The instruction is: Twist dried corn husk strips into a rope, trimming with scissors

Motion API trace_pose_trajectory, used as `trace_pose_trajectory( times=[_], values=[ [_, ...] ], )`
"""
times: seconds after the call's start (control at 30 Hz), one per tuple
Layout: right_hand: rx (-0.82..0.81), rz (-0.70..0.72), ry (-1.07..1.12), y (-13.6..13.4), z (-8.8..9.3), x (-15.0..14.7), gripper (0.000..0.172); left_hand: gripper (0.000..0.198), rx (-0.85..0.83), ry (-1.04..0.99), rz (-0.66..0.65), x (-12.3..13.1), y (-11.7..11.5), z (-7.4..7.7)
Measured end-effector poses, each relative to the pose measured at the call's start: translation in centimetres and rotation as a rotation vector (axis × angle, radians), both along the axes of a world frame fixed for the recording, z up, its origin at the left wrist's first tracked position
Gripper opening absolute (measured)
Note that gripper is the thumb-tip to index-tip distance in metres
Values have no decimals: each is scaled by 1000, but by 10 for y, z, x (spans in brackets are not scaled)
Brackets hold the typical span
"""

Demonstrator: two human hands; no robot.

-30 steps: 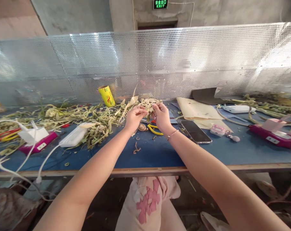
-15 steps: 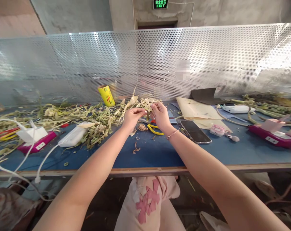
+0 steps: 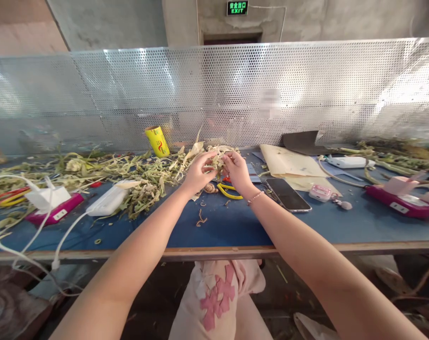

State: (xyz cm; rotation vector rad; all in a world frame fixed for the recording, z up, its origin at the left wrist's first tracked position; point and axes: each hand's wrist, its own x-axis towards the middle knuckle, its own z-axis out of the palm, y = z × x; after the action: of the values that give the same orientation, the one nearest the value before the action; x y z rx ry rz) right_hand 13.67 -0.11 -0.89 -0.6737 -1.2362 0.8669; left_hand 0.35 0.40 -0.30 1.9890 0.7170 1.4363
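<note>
My right hand (image 3: 236,169) pinches a piece of dried plant (image 3: 218,163) between thumb and fingertips, just above the table. Beside it on the left, my left hand (image 3: 199,174) has its fingers curved, with a gap between thumb and fingers and nothing plainly gripped; its fingertips are close to the dried leaves. Below the hands lie yellow-handled pliers or cutters (image 3: 229,192), their working end hidden, and a small ball of brown twine (image 3: 210,187). A heap of dried stalks and leaves (image 3: 143,196) spreads leftward from the left hand.
A phone (image 3: 288,194), a pink earphone case (image 3: 321,192) and beige paper (image 3: 288,160) lie to the right. A white power bank (image 3: 108,198) and magenta power strips (image 3: 55,213) with cables flank the work area. A yellow tube (image 3: 157,141) stands before the perforated metal screen (image 3: 129,94).
My left hand's thumb and fingers have spread from a pinch, and the hand has turned and risen slightly. The right hand stays nearly in place with the dried plant.
</note>
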Motion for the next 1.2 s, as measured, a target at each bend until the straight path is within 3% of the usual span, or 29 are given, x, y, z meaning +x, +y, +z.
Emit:
trace_pose_trajectory(
  times=[0.1, 0.33, 0.5, 0.6, 0.77, 1.03, 1.2],
  values=[
    [-11, 14, 50, 4, -2, 1, 18, 32, 35, 86, 13, -2, 0, 1],
    [-21, 28, 112, 6, -5, 0, 20, 26, 192, 170, 85, -4, -3, 4],
    [-7, -14, 111, 8, -6, 1, 21, 28, -73, 100, 80, 0, -5, 1],
    [-1, -31, 83, 8, -5, 1, 20, 28, -214, -70, 6, 5, -4, -2],
    [-2, -55, 5, 1, -2, 0, 18, 26, -369, -289, -8, 11, -4, -3],
    [21, -116, -93, -1, -3, 1, 15, 34, -569, -315, -54, 8, -7, 1],
    [21, -127, -39, 0, -4, 1, 17, 41, -615, -352, -98, 11, -7, -2]
  ],
)
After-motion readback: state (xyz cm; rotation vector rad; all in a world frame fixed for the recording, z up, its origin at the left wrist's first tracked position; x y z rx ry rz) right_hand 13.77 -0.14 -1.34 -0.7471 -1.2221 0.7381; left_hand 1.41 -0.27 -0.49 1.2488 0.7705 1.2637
